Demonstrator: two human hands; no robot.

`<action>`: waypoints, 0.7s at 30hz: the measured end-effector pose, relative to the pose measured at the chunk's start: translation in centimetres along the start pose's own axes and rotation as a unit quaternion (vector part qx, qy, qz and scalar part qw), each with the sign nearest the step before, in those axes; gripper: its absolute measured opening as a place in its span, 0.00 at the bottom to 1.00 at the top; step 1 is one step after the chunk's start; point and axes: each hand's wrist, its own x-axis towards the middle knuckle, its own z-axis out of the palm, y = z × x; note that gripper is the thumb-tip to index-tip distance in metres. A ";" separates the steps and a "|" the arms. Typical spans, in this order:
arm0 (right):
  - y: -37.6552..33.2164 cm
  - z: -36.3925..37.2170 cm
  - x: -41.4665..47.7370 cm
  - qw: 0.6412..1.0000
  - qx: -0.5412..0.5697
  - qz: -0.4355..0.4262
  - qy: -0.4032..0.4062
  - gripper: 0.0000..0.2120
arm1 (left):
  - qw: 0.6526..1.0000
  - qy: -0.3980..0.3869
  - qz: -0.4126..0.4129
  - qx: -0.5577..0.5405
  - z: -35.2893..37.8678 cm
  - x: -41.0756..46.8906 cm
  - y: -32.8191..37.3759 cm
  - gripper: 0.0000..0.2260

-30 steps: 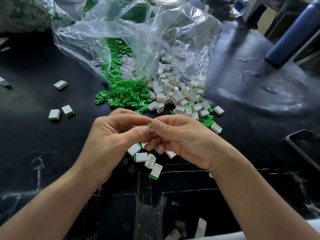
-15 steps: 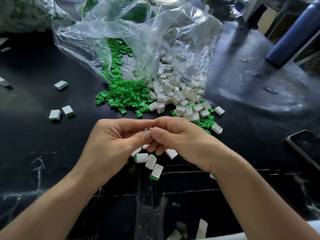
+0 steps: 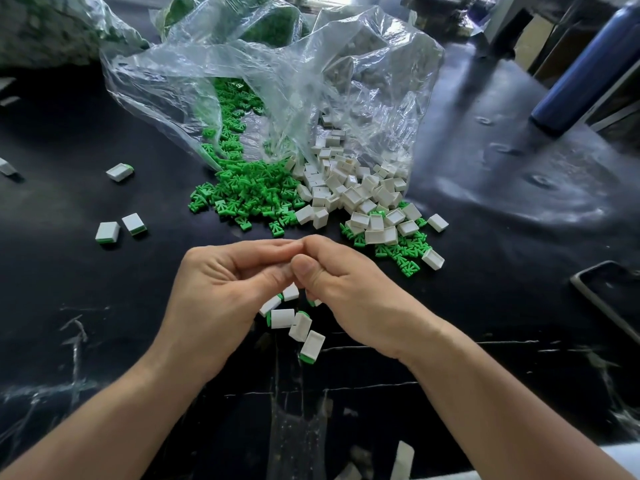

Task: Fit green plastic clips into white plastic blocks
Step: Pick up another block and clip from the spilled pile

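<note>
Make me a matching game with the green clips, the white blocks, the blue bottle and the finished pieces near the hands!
Things:
1. green clips
2. white blocks
3. blue bottle
4. finished pieces

Places:
A. far right, beyond the piles
B. on the table just below the left hand and right hand
C. spilling from the left side of the clear bag
D. spilling from the right side of the bag

Pairs: 1-C, 2-D, 3-A, 4-B
</note>
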 end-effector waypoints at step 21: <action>0.3 -0.7 0.0 0.998 0.055 -0.009 0.011 0.07 | 0.999 -0.027 0.005 -0.043 0.1 0.1 0.1 0.12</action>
